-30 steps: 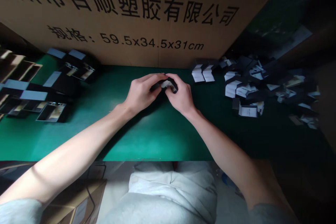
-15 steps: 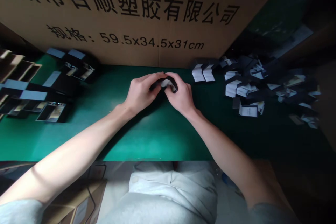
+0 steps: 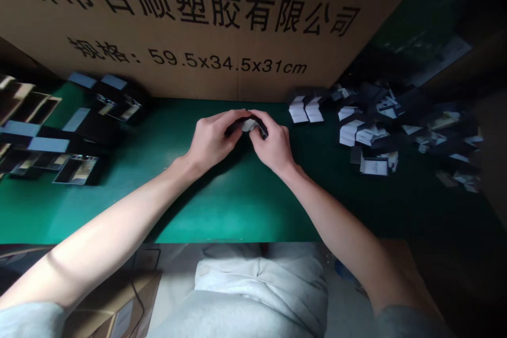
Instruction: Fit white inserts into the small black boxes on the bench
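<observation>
A small black box with a whitish piece (image 3: pixel 249 125) in it sits between my two hands, over the middle of the green table. My left hand (image 3: pixel 216 137) wraps its fingers and thumb round the box's left side. Round the right side curl the fingers of my right hand (image 3: pixel 272 140), with the thumb near the whitish piece. Most of the box is hidden by my fingers. To the right of my hands stand two small dark boxes with folded white flaps (image 3: pixel 307 110).
The green table (image 3: pixel 237 206) carries open black boxes (image 3: pixel 77 169) at left and a pile of small dark boxes with white paper (image 3: pixel 368 134) at right. Behind stands a large printed cardboard box (image 3: pixel 237 82). Another carton (image 3: pixel 103 296) lies below the table's front edge.
</observation>
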The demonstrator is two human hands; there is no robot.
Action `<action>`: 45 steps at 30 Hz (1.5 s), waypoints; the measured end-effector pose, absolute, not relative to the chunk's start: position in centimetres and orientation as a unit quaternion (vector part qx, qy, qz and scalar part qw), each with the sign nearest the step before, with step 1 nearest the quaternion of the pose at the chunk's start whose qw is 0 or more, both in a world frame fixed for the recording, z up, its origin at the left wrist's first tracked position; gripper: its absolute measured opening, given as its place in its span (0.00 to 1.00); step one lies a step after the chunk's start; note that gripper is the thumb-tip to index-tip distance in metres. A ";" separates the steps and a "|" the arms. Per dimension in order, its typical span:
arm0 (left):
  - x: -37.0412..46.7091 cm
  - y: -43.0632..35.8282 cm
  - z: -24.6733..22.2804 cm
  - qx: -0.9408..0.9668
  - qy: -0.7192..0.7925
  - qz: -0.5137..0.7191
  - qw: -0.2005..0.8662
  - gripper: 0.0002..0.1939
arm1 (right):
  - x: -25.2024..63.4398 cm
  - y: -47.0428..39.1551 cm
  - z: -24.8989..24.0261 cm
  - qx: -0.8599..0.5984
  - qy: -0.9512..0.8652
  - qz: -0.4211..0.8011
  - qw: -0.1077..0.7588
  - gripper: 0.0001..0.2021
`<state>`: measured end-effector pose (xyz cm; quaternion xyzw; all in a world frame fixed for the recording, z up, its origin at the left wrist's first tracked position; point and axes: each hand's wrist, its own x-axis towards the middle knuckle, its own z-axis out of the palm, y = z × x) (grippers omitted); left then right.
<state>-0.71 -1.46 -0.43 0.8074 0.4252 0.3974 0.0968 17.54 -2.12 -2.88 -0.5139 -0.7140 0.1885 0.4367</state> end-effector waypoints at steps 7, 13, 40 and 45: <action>-0.6 -1.4 -0.6 0.797 0.437 0.408 0.084 0.16 | 17.6 -2.0 -3.0 -0.516 -0.720 0.171 0.431 0.21; -0.6 -1.4 -0.4 0.787 0.452 0.410 0.092 0.14 | 17.5 -1.9 -3.4 -0.531 -0.723 0.164 0.410 0.20; -0.5 -1.4 -0.3 0.789 0.459 0.395 0.105 0.15 | 17.3 -1.9 -3.0 -0.514 -0.725 0.170 0.426 0.17; -0.5 -1.5 -0.3 0.791 0.456 0.392 0.111 0.15 | 17.4 -1.9 -2.9 -0.518 -0.716 0.182 0.432 0.16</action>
